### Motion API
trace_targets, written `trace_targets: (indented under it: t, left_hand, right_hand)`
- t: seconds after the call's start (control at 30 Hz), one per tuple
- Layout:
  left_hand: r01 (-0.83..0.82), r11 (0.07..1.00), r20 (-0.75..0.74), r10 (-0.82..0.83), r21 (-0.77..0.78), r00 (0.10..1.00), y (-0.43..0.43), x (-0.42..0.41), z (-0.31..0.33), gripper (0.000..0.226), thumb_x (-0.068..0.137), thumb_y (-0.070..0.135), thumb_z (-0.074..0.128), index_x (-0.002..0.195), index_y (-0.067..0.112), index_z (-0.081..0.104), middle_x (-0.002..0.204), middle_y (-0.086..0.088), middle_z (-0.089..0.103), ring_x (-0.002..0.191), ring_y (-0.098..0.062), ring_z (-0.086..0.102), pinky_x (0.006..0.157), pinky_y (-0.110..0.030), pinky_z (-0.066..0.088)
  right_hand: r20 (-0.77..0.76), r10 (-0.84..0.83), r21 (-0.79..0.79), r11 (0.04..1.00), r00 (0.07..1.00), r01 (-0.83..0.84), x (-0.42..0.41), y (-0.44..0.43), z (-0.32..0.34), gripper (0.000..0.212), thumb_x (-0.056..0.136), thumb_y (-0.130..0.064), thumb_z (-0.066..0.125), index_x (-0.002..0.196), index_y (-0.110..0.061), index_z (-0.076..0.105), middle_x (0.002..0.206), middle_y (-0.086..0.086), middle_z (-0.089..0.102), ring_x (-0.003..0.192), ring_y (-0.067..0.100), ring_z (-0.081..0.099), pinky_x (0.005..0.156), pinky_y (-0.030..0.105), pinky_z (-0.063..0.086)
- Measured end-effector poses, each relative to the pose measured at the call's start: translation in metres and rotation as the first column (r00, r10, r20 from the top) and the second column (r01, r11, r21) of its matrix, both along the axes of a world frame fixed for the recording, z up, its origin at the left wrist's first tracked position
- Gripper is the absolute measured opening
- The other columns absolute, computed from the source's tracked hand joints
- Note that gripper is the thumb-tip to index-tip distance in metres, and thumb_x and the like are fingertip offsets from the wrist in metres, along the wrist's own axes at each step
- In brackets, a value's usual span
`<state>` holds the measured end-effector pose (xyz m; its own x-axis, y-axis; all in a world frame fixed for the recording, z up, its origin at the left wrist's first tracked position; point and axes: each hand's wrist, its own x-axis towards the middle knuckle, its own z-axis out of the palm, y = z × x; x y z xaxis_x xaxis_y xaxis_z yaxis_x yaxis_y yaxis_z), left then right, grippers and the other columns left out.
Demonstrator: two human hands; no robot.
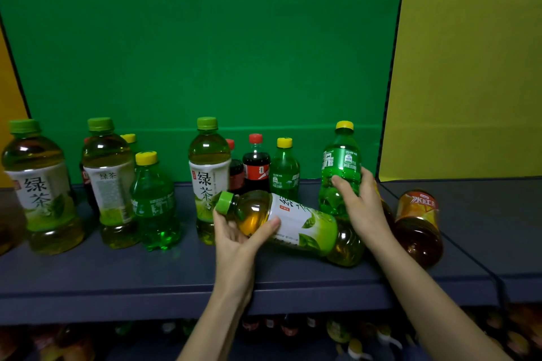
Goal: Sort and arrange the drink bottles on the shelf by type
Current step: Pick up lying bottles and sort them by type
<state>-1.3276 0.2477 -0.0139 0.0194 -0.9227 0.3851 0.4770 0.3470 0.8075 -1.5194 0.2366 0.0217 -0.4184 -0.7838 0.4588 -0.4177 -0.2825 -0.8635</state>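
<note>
A green tea bottle (302, 226) lies tilted over the shelf (117, 278), its shoulder cradled between the left hand's (234, 240) curled fingers and thumb; the right hand's (360, 205) fingers wrap an upright green soda bottle (340, 161) just behind it

My left hand (234, 231) holds the lying tea bottle (305, 228) near its neck, on the shelf (117, 272). My right hand (360, 202) holds the soda bottle (340, 164), upright behind the tea bottle's base. Just left of the left grip: upright tea bottle (208, 173). Behind it: cola bottle (256, 167). Right of the right grip: toppled bottle (418, 226).
</note>
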Motion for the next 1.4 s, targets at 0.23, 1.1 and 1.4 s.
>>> trace_targets:
  t: [0.23,1.1,1.4]
  left_hand:
    - [-0.131,0.967,0.134,0.163,-0.220,0.977,0.004,0.008,0.041,0.067,0.054,0.001,0.078,0.113,0.020,0.053,0.103,0.003,0.066,0.091,-0.006,0.067,0.074,-0.015,0.052]
    - [-0.152,0.801,0.615,0.552,-0.579,0.562,-0.049,-0.020,0.069,0.075,0.075,0.031,0.074,0.137,0.013,0.036,0.131,-0.003,0.053,0.117,-0.016,0.051,0.091,-0.018,0.036]
    - [-0.354,0.494,0.276,0.812,-0.794,0.513,-0.011,-0.025,0.051,0.042,0.090,0.023,0.055,0.123,-0.003,0.045,0.124,-0.019,0.049,0.120,-0.021,0.041,0.104,-0.022,0.029]
  right_hand:
    - [-0.060,0.001,0.016,1.000,0.998,0.000,-0.002,0.005,-0.002,0.073,0.089,-0.038,0.053,0.145,-0.012,0.014,0.149,0.011,0.030,0.136,0.024,0.029,0.109,0.035,0.026]
    - [-0.372,0.048,0.060,0.998,0.927,-0.028,0.012,0.008,-0.034,0.092,0.080,-0.027,0.070,0.143,-0.011,0.006,0.142,0.006,0.033,0.121,0.007,0.036,0.090,0.009,0.025]
    - [-0.503,0.046,0.099,0.995,0.863,0.004,0.001,0.053,-0.013,0.057,0.092,-0.033,0.049,0.142,-0.016,0.026,0.140,0.000,0.037,0.125,0.015,0.042,0.105,0.034,0.037]
